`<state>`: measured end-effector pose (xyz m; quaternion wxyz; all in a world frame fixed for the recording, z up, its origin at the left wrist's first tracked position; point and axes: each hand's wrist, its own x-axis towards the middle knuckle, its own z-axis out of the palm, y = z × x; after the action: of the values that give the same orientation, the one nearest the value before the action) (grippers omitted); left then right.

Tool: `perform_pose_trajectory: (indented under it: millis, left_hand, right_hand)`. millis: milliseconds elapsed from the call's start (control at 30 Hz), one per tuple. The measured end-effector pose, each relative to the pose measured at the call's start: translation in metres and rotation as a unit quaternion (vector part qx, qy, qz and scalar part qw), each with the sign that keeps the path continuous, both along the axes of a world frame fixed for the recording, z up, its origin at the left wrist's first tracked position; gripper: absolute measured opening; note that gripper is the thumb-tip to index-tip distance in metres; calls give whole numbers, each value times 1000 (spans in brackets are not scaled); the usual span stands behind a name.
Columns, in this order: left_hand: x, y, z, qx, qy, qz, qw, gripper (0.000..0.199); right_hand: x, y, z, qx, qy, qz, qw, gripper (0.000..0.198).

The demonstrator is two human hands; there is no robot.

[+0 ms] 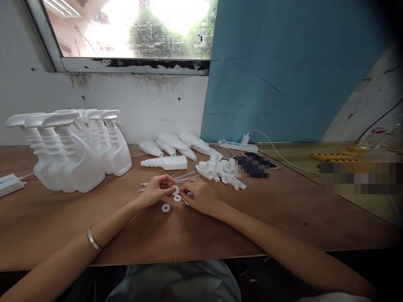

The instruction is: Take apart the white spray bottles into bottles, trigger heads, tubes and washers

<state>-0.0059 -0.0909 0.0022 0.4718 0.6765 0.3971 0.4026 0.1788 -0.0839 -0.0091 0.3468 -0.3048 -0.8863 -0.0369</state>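
Observation:
Between the thumb and fingers of my left hand (156, 189) a flat white washer (175, 191) is pinched. My right hand (201, 197) is closed beside it, its fingertips close to that washer; whatever they may grip is hidden. A second washer (177, 198) lies on the table just below the fingertips, and another loose washer (166, 208) is nearer to me. Part of something white shows under my right fingers. Beyond both hands lie several thin white tubes (185, 178). White trigger spray heads (220, 170) are heaped to the right of them.
Several white spray bottles (85, 163) with heads on stand at left. Headless bottles (168, 162) lie along the back of the brown table (126, 247). Behind the spray heads are a phone (271, 162) and a power strip (237, 146) with cables. A white box (11, 184) sits far left.

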Motion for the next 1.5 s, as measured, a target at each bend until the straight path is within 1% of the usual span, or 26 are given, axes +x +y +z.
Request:
perform_pose_trajectory:
  millis: [167,333,600,833,1133,1333,1400,1500]
  left_hand:
    - [0,-1,0,-11,4,-17,1000,27]
    - [1,-2,2,-18,3,-19,1000,27]
    - [-2,0,-4,-29,2,-38,999,23]
    - [-1,0,-2,-33,13,-40,999,25]
    - [0,-2,1,-53,32,-46,997,27]
    - [-1,-1,-2,-14,76,-60,995,20]
    - [-2,0,-3,0,87,-52,995,19]
    - [-5,3,-4,54,153,-19,987,17]
  right_hand:
    - [0,-1,1,2,-7,5,1000,12]
    - [0,0,0,-2,-6,12,1000,9]
    - [0,-1,2,1,-18,6,1000,10]
    - [-1,-2,4,7,-19,-1,1000,9]
    - [-2,-3,4,2,1,3,1000,14]
    - [-1,-3,6,-18,8,-1,1000,12]
    - [-1,-3,6,-23,14,-2,1000,11]
    - [-1,-2,5,-23,23,11,999,4]
